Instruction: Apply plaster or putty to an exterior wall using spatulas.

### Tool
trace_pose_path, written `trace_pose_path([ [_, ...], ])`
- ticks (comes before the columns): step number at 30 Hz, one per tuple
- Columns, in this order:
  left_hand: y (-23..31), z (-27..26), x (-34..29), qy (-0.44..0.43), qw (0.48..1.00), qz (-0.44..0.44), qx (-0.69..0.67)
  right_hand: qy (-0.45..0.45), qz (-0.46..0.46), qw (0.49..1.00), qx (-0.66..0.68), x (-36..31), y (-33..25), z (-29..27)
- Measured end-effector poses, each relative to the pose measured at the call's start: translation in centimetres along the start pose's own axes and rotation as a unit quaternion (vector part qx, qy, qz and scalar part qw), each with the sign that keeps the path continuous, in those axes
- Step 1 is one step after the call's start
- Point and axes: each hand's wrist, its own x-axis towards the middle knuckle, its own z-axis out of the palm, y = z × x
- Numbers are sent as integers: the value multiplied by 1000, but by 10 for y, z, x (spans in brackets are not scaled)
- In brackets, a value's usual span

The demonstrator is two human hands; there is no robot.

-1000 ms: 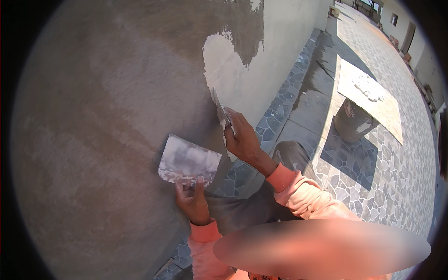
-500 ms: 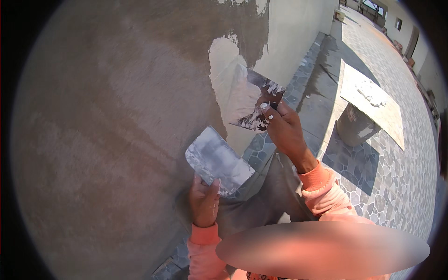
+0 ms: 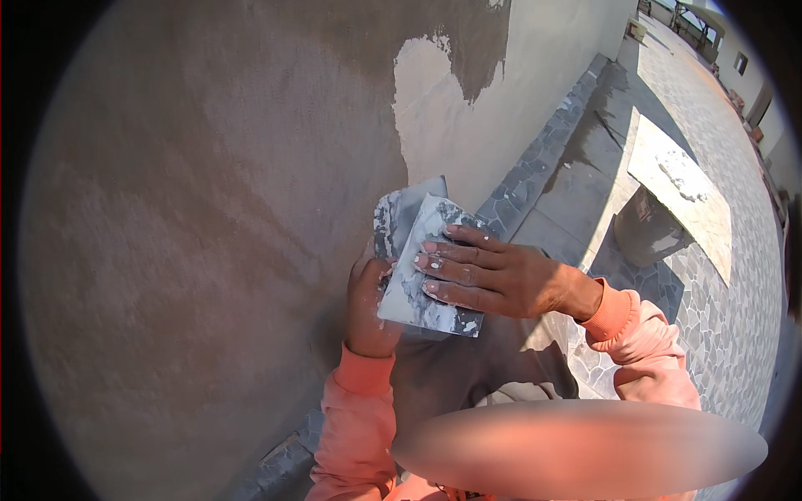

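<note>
My left hand [image 3: 368, 309] grips a flat metal plaster blade [image 3: 399, 219] from below, close to the brown wall [image 3: 209, 209]. My right hand [image 3: 489, 275] holds a second wide putty blade [image 3: 418, 296], smeared with white plaster, laid across the first one; its fingers are spread flat on the blade. Both hands wear orange sleeves. A pale patch of fresh plaster [image 3: 434, 117] covers the wall above the blades.
A strip of stone mosaic paving [image 3: 535, 167] runs along the wall's foot. To the right a bucket [image 3: 647, 238] carries a board with white plaster [image 3: 681, 188] on top. Patterned paving extends to the right.
My right hand came down from the plastered patch and laid its blade onto the blade in my left hand, which has tilted upward.
</note>
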Motion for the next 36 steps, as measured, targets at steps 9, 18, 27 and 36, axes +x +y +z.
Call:
trace_pose_path([
  [9,0,13,6,-12,992,52,112,-28,100,992,-66,-65,36,16],
  [18,18,20,31,97,923,-168,-334,63,584,797,140,-106,27,19],
  [27,17,42,29,82,994,30,64,425,574,570,406,-68,-22,54],
  [36,22,45,22,-56,931,141,333,444,587,527,426,-44,-13,58],
])
